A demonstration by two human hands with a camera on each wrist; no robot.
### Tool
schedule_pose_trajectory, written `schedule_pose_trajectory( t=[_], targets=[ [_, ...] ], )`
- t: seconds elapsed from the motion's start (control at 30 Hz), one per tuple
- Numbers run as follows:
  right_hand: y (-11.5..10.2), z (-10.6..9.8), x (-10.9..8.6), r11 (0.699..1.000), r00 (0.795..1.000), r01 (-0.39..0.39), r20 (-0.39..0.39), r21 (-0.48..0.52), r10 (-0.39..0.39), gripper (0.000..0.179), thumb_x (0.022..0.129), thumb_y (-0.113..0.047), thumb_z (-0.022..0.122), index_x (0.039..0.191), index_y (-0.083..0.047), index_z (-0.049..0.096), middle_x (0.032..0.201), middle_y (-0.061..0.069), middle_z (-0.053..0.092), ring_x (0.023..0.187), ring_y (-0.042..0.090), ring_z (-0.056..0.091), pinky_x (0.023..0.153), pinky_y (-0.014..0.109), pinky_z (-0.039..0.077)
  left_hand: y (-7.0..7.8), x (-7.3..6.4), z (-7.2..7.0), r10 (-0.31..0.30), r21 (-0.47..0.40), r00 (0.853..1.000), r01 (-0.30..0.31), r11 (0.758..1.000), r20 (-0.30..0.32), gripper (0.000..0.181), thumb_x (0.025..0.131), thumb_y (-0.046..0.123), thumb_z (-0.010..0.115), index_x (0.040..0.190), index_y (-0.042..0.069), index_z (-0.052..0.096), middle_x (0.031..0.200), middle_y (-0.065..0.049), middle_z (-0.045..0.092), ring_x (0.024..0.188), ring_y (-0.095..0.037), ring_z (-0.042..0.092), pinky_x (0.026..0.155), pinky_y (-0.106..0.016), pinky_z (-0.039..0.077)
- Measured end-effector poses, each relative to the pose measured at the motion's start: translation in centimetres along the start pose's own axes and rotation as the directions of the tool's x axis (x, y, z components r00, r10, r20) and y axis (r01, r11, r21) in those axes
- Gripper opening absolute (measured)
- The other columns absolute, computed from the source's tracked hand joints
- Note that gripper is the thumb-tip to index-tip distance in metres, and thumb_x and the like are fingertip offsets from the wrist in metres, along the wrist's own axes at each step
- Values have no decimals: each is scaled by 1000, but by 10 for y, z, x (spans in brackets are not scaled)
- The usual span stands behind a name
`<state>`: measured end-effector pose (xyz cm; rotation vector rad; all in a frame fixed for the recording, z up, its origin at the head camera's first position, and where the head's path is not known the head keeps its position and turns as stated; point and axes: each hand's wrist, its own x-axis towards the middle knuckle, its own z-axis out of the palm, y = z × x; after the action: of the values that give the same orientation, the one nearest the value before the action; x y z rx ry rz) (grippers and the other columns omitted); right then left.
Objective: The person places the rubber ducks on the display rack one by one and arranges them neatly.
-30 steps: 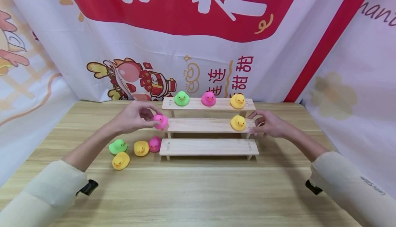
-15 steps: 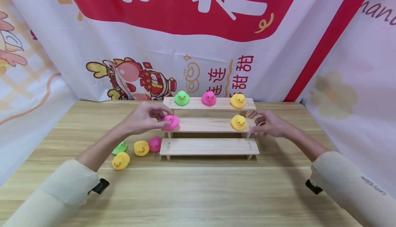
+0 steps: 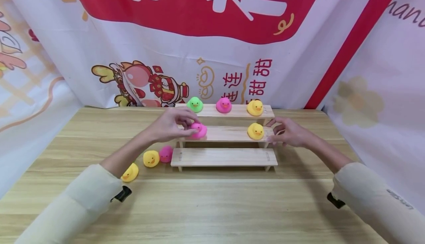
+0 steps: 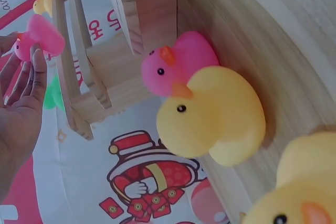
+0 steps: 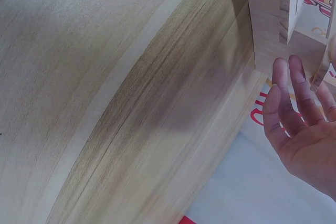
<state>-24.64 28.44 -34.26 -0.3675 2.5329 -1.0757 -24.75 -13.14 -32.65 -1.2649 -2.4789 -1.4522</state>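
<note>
My left hand (image 3: 172, 126) pinches a pink rubber duck (image 3: 199, 130) between thumb and fingers over the left part of the middle shelf (image 3: 225, 133). In the left wrist view, that pink duck (image 4: 41, 38) is held clear of the wood by the fingertips. On the middle shelf's right end sits a yellow duck (image 3: 255, 131). Beside that end is my right hand (image 3: 288, 132), its fingers loosely bent around the shelf's edge and holding no duck. The right wrist view shows these relaxed fingers (image 5: 299, 90) close to the stand; whether they touch it I cannot tell.
The top shelf (image 3: 209, 110) bears a green duck (image 3: 194, 105), a pink duck (image 3: 224, 105) and a yellow duck (image 3: 255, 107). The bottom shelf (image 3: 224, 157) stands in front. Left of it, more ducks, including a yellow one (image 3: 151, 158), lie on the table (image 3: 212, 207).
My left hand has carried the pink duck rightward, from the middle shelf's left end to further in along it. The left forearm now hides the loose green duck. My right hand stays put.
</note>
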Motion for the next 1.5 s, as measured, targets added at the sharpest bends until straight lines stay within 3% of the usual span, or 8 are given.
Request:
schedule_pose_trajectory(
  t=[0.6, 0.83, 1.5],
  targets=[
    [1, 0, 0, 1000, 1000, 3, -1, 6, -3, 53, 94, -16, 79, 132, 5, 50, 86, 11, 71, 84, 35, 69, 63, 44, 60, 4, 22, 21, 36, -24, 999, -36, 999, 7, 20, 86, -1, 81, 105, -3, 76, 102, -10, 72, 81, -17, 67, 75, -27, 60],
    [-1, 1, 0, 1000, 1000, 10, -4, 11, -10, 52, 94, -17, 79, 132, 5, 50, 89, 17, 71, 83, 34, 69, 63, 43, 59, 6, 30, 30, 61, -55, 998, -61, 997, -4, 23, 84, -5, 81, 106, -6, 75, 101, -14, 73, 78, -18, 67, 72, -27, 60],
    [1, 0, -1, 1000, 1000, -15, 5, 12, 14, 56, 95, -23, 79, 134, 4, 49, 92, 12, 74, 87, 33, 69, 68, 46, 60, 7, 44, 52, -16, 6, 999, 16, 1000, 31, 26, 83, -3, 82, 108, -6, 74, 108, -18, 75, 80, -15, 68, 78, -36, 62]
  ],
)
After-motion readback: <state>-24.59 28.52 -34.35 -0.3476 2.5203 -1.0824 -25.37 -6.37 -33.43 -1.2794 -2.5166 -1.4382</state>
